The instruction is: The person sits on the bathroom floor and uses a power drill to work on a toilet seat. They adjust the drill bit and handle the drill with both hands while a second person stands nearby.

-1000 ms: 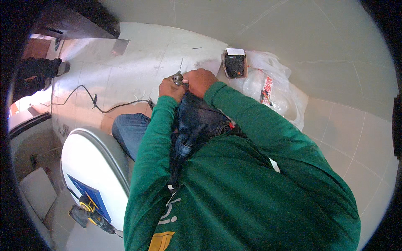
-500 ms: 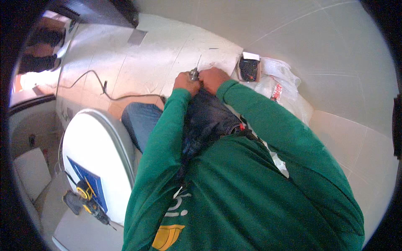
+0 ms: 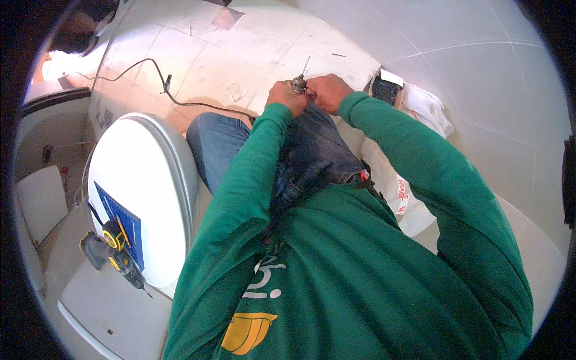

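Note:
Beyond my knee, both hands meet at a metal drill chuck (image 3: 298, 83). A thin drill bit (image 3: 306, 65) sticks out of it, pointing away from me. My left hand (image 3: 285, 98) is closed around the chuck's near left side. Against its right side presses my right hand (image 3: 331, 92), fingers closed in a pinch; what they grip is hidden. The drill's body is out of sight behind my hands and leg. A dark power cord (image 3: 207, 105) runs over the floor toward my knee.
At left is a white toilet lid (image 3: 141, 162) carrying a blue flat case (image 3: 133, 225), a yellow tape measure (image 3: 113, 234) and a cordless drill (image 3: 125, 264). A dark box (image 3: 384, 91) and white plastic bags (image 3: 423, 111) lie at right along the tiled wall (image 3: 480, 90). Another person's dark shoe (image 3: 75, 42) shows far left.
The whole view has shifted, so my hands appear higher and farther right. They stay together at the chuck, with the right hand slightly turned. My right forearm now covers more of the bags.

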`<state>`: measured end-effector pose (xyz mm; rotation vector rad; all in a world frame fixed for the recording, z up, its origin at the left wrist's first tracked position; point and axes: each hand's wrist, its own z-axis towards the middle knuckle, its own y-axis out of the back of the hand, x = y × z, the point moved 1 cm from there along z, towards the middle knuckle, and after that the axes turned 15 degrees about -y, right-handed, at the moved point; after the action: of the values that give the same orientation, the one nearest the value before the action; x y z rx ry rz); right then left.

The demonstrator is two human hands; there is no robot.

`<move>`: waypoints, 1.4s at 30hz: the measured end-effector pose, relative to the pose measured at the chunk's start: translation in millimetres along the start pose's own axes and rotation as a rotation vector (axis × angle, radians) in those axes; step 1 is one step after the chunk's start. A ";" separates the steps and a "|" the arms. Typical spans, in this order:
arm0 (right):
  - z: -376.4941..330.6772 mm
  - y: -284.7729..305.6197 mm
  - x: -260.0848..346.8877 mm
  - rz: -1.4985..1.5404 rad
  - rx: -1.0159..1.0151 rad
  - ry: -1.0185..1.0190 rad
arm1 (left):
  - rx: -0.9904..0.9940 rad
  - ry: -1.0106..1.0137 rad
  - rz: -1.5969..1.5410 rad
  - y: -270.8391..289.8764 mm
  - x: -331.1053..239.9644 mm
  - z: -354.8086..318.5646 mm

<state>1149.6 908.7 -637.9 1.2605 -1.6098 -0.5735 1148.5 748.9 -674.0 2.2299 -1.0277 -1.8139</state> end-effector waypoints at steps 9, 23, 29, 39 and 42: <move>5.6 2.0 4.7 -0.058 0.060 0.068 | 0.008 0.065 -0.180 -7.0 12.5 -12.2; -42.7 38.1 17.8 -0.020 0.030 -0.136 | -0.250 -0.057 0.004 0.7 -34.7 -43.2; -63.7 29.7 -12.5 0.135 -0.106 -0.239 | -0.637 -0.088 0.057 -20.3 -48.1 -60.9; -62.2 -14.5 -11.2 0.387 -0.354 0.062 | 0.112 -0.156 -0.409 13.0 -6.4 -27.5; -65.1 -13.0 3.6 0.537 -0.341 0.013 | 0.221 -0.039 -0.402 17.9 -12.7 -20.2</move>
<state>1213.5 913.4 -620.2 0.5463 -1.6651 -0.4675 1157.9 735.3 -649.2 2.7074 -0.8710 -1.9803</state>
